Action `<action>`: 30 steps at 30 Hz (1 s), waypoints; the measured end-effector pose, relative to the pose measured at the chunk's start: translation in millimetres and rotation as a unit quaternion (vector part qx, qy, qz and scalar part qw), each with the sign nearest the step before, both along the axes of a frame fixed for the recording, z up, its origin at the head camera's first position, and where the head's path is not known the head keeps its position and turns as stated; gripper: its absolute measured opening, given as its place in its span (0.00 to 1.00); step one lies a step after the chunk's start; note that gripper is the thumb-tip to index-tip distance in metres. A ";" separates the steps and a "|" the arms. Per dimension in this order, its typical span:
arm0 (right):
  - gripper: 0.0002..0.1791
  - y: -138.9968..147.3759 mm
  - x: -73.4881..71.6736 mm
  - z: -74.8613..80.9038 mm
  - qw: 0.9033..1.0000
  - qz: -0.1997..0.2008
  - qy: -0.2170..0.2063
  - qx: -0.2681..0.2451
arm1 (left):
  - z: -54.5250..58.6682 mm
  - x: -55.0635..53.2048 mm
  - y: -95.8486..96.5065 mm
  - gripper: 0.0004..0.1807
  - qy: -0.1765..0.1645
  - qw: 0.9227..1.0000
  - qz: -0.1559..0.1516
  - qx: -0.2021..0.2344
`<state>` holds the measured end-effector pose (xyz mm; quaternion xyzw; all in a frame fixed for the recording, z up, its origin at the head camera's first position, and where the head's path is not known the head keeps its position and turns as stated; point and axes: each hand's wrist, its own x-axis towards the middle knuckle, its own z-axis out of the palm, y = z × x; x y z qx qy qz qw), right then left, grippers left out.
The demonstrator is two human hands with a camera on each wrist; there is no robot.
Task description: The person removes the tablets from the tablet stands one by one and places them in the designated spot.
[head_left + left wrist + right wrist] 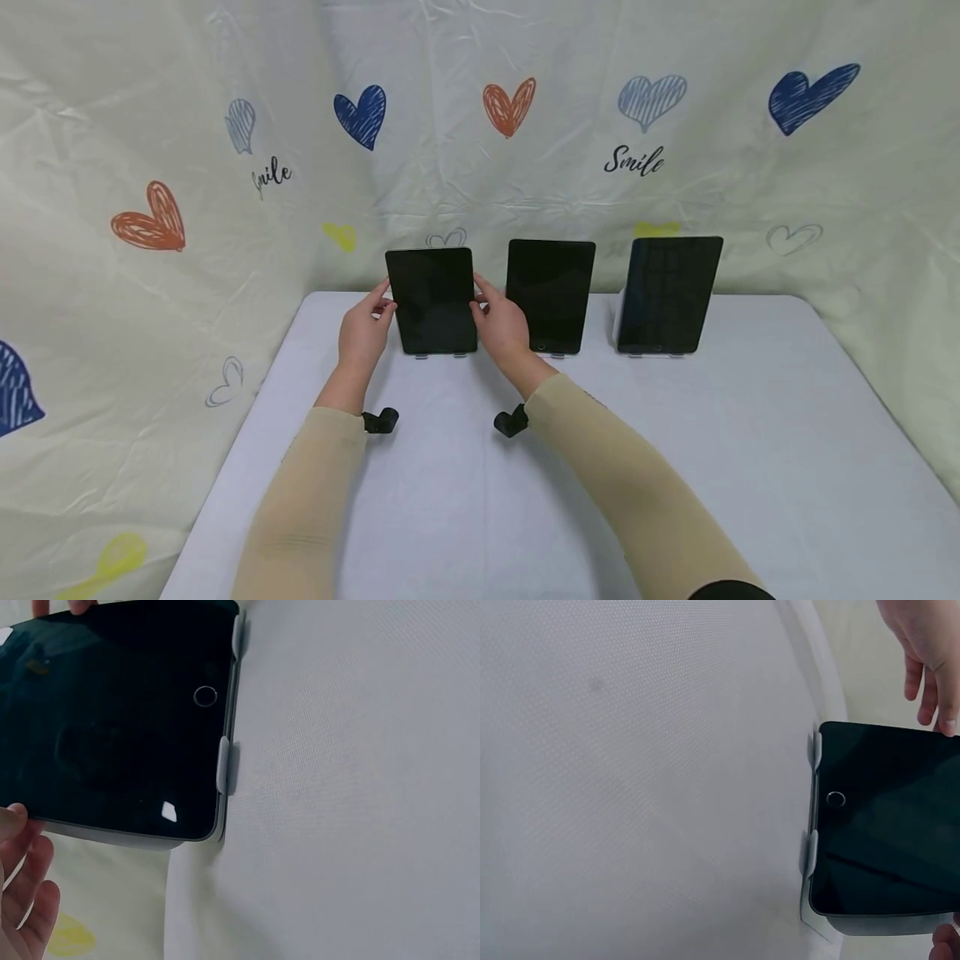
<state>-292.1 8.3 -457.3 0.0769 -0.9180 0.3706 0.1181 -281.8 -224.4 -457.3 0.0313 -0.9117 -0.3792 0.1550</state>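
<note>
A black tablet (435, 304) leans upright on a pale stand at the left of a row of three. My left hand (362, 333) pinches its left edge, with the thumb at the front rim in the left wrist view. On the opposite edge, my right hand (504, 329) holds the tablet between thumb and fingers. Two small stand lips (223, 766) sit under the tablet's lower edge, beside the round home button (205, 696). The screen is dark. In the right wrist view only fingertips of the right hand (945, 943) show at the lower corner.
A second tablet (555, 292) stands just right of my right hand, partly behind it. Farther right is a third tablet (667, 296) on its stand. All are near the back of a white table (465, 517). Behind hangs a cloth (442, 183) printed with hearts.
</note>
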 end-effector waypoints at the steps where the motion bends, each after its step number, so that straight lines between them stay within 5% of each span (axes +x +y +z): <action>1: 0.30 -0.3 0.2 -0.3 1.000 0.000 0.000 -0.005 | -0.2 0.4 -0.3 0.27 0.002 1.000 0.000 0.003; 30: 0.30 4.3 7.8 7.1 0.992 0.006 -0.017 -0.124 | 8.1 4.9 3.2 0.26 0.015 0.999 -0.022 0.026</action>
